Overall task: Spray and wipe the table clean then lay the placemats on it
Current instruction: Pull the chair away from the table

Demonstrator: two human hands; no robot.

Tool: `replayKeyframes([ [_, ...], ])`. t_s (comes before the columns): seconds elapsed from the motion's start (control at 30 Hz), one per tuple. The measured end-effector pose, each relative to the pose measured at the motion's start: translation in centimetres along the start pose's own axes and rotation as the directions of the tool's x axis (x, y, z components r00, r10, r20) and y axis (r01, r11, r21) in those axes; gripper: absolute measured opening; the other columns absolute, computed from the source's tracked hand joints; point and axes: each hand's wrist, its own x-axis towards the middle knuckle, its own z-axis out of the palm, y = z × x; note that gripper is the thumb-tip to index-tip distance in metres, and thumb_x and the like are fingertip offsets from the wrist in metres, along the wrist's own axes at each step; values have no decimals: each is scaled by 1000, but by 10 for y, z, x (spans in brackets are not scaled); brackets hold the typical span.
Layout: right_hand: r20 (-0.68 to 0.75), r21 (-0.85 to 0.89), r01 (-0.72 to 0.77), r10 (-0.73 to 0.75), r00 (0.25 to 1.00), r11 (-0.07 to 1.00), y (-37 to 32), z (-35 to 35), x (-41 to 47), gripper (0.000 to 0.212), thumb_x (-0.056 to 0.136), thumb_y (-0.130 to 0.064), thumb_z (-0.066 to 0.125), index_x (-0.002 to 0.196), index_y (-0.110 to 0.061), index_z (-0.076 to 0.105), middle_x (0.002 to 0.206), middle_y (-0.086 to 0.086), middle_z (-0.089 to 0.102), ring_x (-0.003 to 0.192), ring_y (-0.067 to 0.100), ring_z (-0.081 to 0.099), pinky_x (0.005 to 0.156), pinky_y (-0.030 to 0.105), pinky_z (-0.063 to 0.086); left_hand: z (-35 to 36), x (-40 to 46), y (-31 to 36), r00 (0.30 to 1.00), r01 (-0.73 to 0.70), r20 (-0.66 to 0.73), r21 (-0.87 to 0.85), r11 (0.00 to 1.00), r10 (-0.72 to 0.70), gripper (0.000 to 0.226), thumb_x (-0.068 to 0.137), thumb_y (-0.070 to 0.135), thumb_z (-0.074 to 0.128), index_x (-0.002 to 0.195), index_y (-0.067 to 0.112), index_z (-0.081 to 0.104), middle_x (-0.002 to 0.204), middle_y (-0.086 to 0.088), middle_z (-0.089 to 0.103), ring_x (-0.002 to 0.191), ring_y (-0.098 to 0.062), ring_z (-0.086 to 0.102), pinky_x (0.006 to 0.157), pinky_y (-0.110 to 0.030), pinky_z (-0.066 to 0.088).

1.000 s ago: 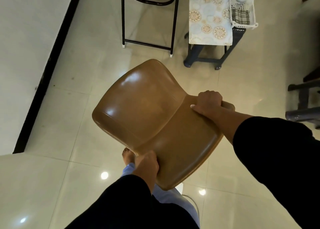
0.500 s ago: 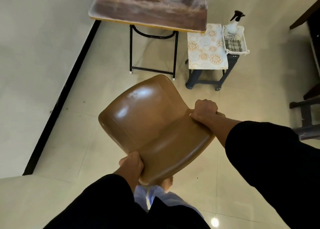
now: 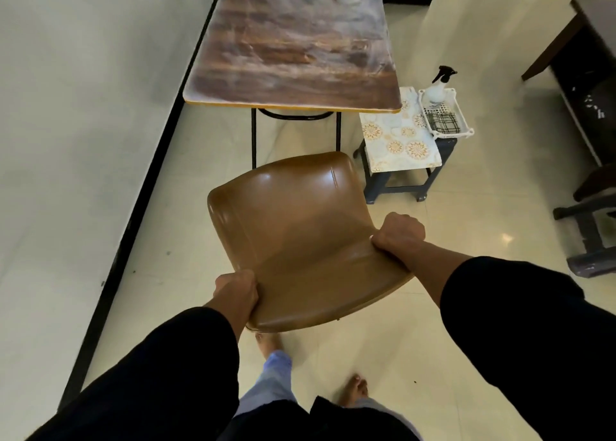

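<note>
Glossy cream floor tiles meet a black skirting along the left wall. We note a dark wood-grain folding table at the far centre, its top smeared. Right of it, a grey plastic stool carries patterned floral placemats and a white basket holding a white spray bottle and a checked cloth. Nearer, both hands grip a tan leather chair: left hand and right hand, fingers curled round its edges.
</note>
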Motion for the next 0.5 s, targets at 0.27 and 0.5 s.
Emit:
replayKeyframes([
  [0.27, 54, 170, -130, 122, 991, 977, -76, -15, 0, 16, 95, -34, 60, 92, -18, 60, 90, 1, 63, 87, 22, 63, 79, 34, 56, -54, 41, 99, 1000, -12, 14, 123, 992, 10, 28, 81, 9, 74, 101, 6, 55, 88, -15, 61, 89, -39, 65, 95, -50, 59],
  [0.5, 111, 208, -204, 184, 977, 957, -114, -10, 23, 12, 92, -30, 59, 85, -19, 60, 85, 1, 64, 79, 21, 63, 76, 34, 58, -58, 85, 147, 998, -65, 34, 226, 972, 59, 22, 80, 9, 74, 95, 7, 58, 91, -15, 69, 85, -36, 68, 93, -49, 61],
])
